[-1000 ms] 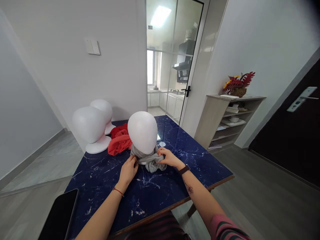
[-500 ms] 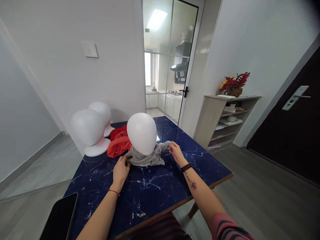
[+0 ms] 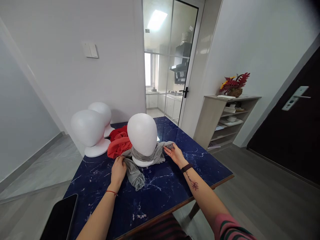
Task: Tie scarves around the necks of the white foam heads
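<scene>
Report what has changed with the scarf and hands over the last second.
The scarf, bunched at the front of the head, was pulled apart sideways; one end now trails toward the person beside the left hand, which pinches it. The right hand moved out right and touches the other end; its grip is unclear. The head, red cloth, phone and table stayed put.

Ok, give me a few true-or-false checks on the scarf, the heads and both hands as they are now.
The grey scarf is looped around the neck of the nearest white head. True.
The left hand grips one end of it. True.
The right hand rests on the red cloth. False: it touches the scarf's other end; the cloth lies beside the head, untouched.
The scarf's loose end hangs over the table edge. False: it lies on the tabletop.
</scene>
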`<state>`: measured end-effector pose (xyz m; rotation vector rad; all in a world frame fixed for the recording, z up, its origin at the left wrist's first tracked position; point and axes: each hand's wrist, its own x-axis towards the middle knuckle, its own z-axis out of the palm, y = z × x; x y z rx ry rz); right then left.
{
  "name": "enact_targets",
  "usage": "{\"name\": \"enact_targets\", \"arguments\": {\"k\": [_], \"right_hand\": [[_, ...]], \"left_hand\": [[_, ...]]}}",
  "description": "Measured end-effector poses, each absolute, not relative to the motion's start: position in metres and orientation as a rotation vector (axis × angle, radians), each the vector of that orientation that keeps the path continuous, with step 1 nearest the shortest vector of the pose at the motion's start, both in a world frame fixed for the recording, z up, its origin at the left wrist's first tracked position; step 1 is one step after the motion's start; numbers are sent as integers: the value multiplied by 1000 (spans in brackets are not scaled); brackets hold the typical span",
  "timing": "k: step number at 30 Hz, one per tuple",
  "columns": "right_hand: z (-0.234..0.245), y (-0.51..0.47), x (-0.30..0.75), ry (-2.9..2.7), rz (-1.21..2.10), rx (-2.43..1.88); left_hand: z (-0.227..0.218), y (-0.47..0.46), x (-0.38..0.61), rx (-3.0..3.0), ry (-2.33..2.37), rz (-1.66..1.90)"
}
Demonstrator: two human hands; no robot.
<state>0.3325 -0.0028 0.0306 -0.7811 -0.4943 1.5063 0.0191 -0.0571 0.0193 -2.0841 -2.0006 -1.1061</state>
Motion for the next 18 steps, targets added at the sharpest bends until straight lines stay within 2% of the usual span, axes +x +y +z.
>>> {"name": "enact_targets", "arguments": {"k": [8, 18], "right_hand": [[33, -7, 330, -464, 1723, -747], [39, 26, 318, -716, 1516, -912]], "left_hand": [[19, -64, 52, -2207, -1973, -1073], [13, -60, 64, -2335, -1978, -1080]]}}
